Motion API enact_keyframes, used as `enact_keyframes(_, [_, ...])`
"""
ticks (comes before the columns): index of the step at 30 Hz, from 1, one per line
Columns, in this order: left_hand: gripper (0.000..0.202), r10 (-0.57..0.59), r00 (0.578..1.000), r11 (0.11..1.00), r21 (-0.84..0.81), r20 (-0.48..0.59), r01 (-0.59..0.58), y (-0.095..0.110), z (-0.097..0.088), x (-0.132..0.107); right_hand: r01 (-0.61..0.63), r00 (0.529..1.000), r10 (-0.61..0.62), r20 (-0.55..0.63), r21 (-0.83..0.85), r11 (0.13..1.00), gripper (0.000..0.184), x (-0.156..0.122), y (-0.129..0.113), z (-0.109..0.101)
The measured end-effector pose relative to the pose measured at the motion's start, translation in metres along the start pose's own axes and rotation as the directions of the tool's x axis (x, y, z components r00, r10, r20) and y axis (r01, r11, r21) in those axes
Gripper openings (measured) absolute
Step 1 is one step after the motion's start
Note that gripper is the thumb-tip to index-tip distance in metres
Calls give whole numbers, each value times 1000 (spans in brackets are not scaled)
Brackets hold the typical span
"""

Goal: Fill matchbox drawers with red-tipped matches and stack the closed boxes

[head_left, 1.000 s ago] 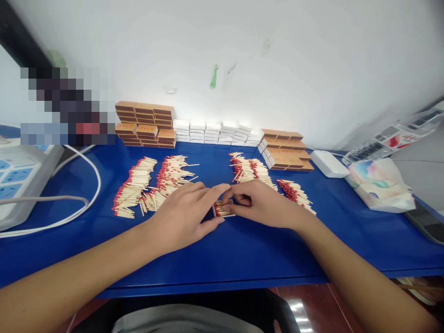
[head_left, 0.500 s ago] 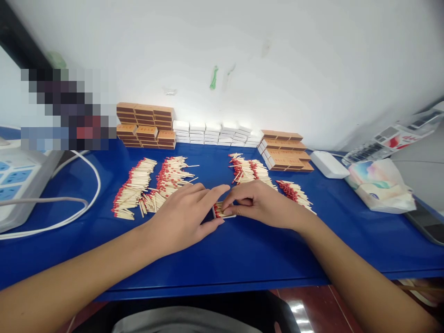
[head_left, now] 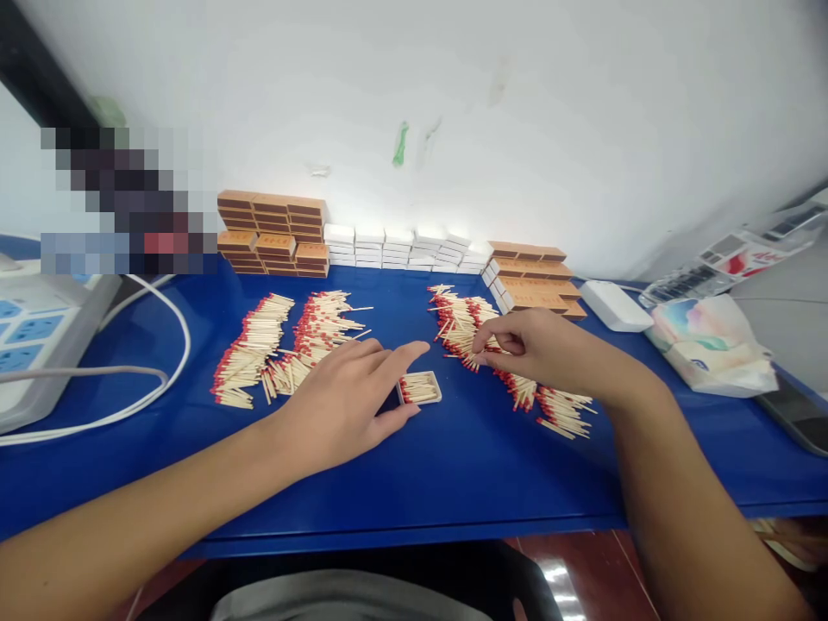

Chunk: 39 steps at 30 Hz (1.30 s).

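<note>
A small white matchbox tray [head_left: 420,387] with several red-tipped matches in it lies on the blue table [head_left: 453,466]. My left hand [head_left: 346,398] rests beside it, thumb and forefinger against its left side, holding it in place. My right hand [head_left: 543,345] is over the right-hand pile of loose matches [head_left: 466,323], its fingers pinched together on several matches. More loose matches [head_left: 562,410] lie under and beside my right wrist. Two further heaps of matches [head_left: 278,341] lie to the left.
Brown matchbox sleeves [head_left: 272,233] stand stacked at the back left, more brown sleeves [head_left: 530,280] at the back right, and white trays [head_left: 401,247] between them along the wall. A power strip with cable [head_left: 39,336] is at the left; a white box [head_left: 614,306] and tissue pack [head_left: 708,345] are at the right.
My right hand has left the tray and moved right and back onto the match pile, closing on matches there. My left hand has stayed at the tray.
</note>
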<state>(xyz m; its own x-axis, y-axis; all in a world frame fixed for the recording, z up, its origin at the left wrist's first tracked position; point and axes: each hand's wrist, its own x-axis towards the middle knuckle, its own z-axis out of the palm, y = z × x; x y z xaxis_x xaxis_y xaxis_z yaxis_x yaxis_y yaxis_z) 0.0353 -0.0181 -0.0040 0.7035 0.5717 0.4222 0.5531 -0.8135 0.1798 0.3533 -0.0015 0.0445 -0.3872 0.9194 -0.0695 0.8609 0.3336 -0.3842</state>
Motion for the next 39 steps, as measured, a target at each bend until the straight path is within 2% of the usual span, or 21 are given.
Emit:
enact_keyframes(6, [61,0,1000,1000,7,2,0,-1,0,0,-4,1000,4,10,-9,1000,17,-1,6,0])
enact_keyframes(14, [61,-20,1000,1000,-10,18,20,-1,1,0,32,999,-33,29,30,999,22,6,-3,7])
enact_keyframes(21, [61,-9,1000,1000,5,14,9,-1,0,0,35,999,-34,32,-25,999,23,13,-8,18])
enact_keyframes(32, [62,-18,1000,1000,5,16,17,-1,1,0,60,998,-60,-3,28,998,24,11,-14,17])
enact_keyframes(39, [61,6,1000,1000,11,-3,-6,-1,1,1,40,994,-49,95,96,995,26,3,-11,9])
